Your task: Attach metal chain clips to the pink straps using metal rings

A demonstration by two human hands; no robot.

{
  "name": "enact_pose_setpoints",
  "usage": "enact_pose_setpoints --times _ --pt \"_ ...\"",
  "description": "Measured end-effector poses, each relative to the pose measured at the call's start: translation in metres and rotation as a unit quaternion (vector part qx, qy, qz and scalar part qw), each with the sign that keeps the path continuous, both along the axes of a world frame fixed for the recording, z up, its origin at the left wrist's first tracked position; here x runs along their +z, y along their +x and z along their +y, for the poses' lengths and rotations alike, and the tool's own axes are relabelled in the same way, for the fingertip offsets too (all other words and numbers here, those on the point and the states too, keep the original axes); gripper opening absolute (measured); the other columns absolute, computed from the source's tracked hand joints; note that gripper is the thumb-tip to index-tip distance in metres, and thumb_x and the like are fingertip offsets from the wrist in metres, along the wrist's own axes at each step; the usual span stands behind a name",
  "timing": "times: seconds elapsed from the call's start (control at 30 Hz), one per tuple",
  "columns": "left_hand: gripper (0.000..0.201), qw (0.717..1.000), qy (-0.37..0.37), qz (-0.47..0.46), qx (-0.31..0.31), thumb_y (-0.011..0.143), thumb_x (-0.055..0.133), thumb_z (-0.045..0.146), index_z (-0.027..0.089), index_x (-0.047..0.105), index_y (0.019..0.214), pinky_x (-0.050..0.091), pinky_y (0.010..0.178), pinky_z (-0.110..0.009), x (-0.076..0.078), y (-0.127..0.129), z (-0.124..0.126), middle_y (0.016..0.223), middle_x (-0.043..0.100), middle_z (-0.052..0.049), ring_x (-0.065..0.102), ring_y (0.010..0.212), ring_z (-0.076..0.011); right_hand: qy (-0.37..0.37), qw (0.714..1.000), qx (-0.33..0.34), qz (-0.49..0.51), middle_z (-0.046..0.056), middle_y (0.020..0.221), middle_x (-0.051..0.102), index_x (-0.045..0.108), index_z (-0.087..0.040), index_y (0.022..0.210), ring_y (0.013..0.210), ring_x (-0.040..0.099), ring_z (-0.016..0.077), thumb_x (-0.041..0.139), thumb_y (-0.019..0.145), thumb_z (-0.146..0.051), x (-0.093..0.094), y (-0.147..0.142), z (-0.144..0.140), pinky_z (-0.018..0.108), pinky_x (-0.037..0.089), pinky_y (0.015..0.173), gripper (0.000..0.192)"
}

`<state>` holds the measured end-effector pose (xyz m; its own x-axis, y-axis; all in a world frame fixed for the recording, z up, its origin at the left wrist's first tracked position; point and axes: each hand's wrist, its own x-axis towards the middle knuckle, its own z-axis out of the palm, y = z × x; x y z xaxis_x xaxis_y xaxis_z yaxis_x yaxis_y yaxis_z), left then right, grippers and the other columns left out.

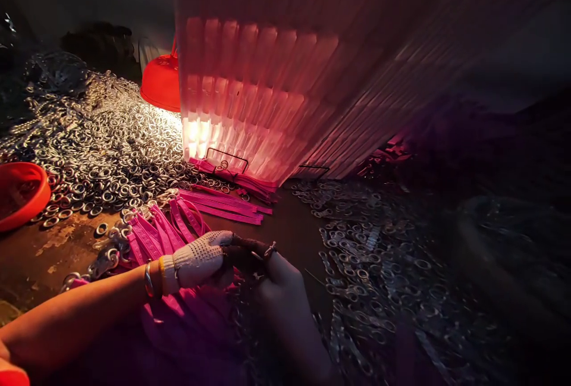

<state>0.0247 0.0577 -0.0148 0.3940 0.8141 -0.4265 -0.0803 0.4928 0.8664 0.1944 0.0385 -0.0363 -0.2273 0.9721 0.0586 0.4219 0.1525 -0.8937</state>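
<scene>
My left hand (200,260), in a pale dotted glove with a bangle at the wrist, reaches in from the left over a bunch of pink straps (154,236). My right hand (282,282) meets it in shadow, fingers curled, a ring-like metal piece at its finger. Both hands are closed and pressed together at the fingertips. Whatever they hold between them is too dark to make out. More pink straps (223,204) lie flat just beyond the hands, and a pink mass spreads below my left forearm.
A large heap of metal rings (120,136) lies at the left under a lit red lamp (161,82). A red bowl (42,195) stands at the left edge. Small metal clasps (370,267) are scattered at the right. A ribbed translucent panel (254,77) rises behind.
</scene>
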Motion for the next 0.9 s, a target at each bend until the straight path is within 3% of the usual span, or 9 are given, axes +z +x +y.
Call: enact_pose_setpoints --times 0.07,0.17,0.33,0.43,0.5,0.6,0.7,0.8,0.9 --pt "0.029 0.997 0.041 0.058 -0.016 0.083 0.061 0.042 0.014 0.062 0.076 0.025 0.035 -0.022 -0.004 -0.001 0.001 0.045 0.049 0.001 0.041 0.035 -0.0098 -0.001 1.0 0.008 -0.013 0.006 0.106 0.071 0.064 -0.022 0.118 0.096 0.064 0.0225 0.046 0.081 -0.011 0.0 0.003 -0.001 0.034 0.052 0.084 0.042" --pt "0.021 0.996 0.026 0.082 -0.003 0.08 0.057 0.034 0.016 0.058 0.071 0.024 0.037 -0.021 -0.009 -0.003 0.006 0.049 0.051 0.001 0.039 0.036 -0.0078 0.074 0.985 -0.005 -0.155 0.012 0.112 0.067 0.061 -0.018 0.122 0.1 0.061 0.0264 0.05 0.08 -0.01 -0.002 0.006 0.0 0.039 0.051 0.085 0.044" --pt "0.019 0.998 0.006 0.056 0.003 0.072 0.051 0.028 0.016 0.052 0.057 0.023 0.038 -0.021 -0.021 -0.004 0.009 0.044 0.044 0.002 0.036 0.036 -0.0069 0.212 0.873 0.076 -0.433 0.02 0.121 0.059 0.064 -0.014 0.111 0.094 0.057 0.0277 0.052 0.086 -0.008 0.0 -0.001 0.007 0.042 0.048 0.081 0.028" --pt "0.017 0.998 -0.011 0.062 0.003 0.071 0.052 0.026 0.016 0.052 0.056 0.024 0.038 -0.021 -0.026 -0.003 0.009 0.043 0.045 0.002 0.038 0.036 -0.0077 0.259 0.821 0.133 -0.492 0.017 0.112 0.063 0.066 -0.018 0.099 0.087 0.057 0.0259 0.048 0.09 -0.008 0.004 -0.008 0.014 0.039 0.044 0.072 0.022" --pt "0.018 0.997 -0.005 0.073 0.006 0.075 0.053 0.028 0.017 0.054 0.061 0.024 0.037 -0.021 -0.023 -0.004 0.009 0.043 0.045 0.002 0.038 0.036 -0.0082 0.258 0.809 0.13 -0.512 0.016 0.103 0.064 0.065 -0.017 0.093 0.083 0.056 0.0262 0.047 0.088 -0.007 0.007 -0.01 0.018 0.038 0.04 0.067 0.021" --pt "0.019 0.995 0.057 0.081 0.013 0.082 0.056 0.034 0.017 0.058 0.075 0.026 0.036 -0.019 -0.011 -0.006 0.008 0.049 0.049 0.003 0.038 0.037 -0.007 0.206 0.829 0.085 -0.514 0.014 0.092 0.066 0.064 -0.016 0.087 0.074 0.057 0.024 0.047 0.083 -0.003 0.01 -0.005 0.021 0.034 0.034 0.062 0.022" --pt "0.013 0.99 0.113 0.074 -0.036 0.08 0.06 0.029 0.017 0.057 0.081 0.032 0.04 -0.018 -0.003 -0.009 0.006 0.06 0.056 0.002 0.044 0.043 -0.0066 0.122 0.89 0.072 -0.434 0.007 0.076 0.066 0.063 -0.016 0.079 0.063 0.056 0.0176 0.053 0.077 -0.005 0.013 0.004 0.017 0.03 0.028 0.057 0.016" --pt "0.013 0.989 0.076 0.081 -0.093 0.081 0.057 0.029 0.017 0.055 0.076 0.029 0.038 -0.018 0.0 -0.009 0.001 0.056 0.053 0.002 0.044 0.042 -0.0074 0.073 0.945 0.118 -0.295 0.003 0.07 0.066 0.062 -0.018 0.075 0.061 0.055 0.0155 0.051 0.084 -0.016 0.017 0.013 0.01 0.027 0.028 0.055 0.014" --pt "0.018 0.994 0.013 0.092 -0.063 0.079 0.06 0.032 0.017 0.053 0.07 0.027 0.038 -0.017 0.003 -0.004 -0.005 0.053 0.047 0.004 0.039 0.041 -0.0057 0.077 0.958 0.172 -0.217 0.001 0.07 0.066 0.063 -0.019 0.075 0.061 0.053 0.015 0.048 0.088 -0.024 0.017 0.019 0.005 0.025 0.03 0.055 0.021"
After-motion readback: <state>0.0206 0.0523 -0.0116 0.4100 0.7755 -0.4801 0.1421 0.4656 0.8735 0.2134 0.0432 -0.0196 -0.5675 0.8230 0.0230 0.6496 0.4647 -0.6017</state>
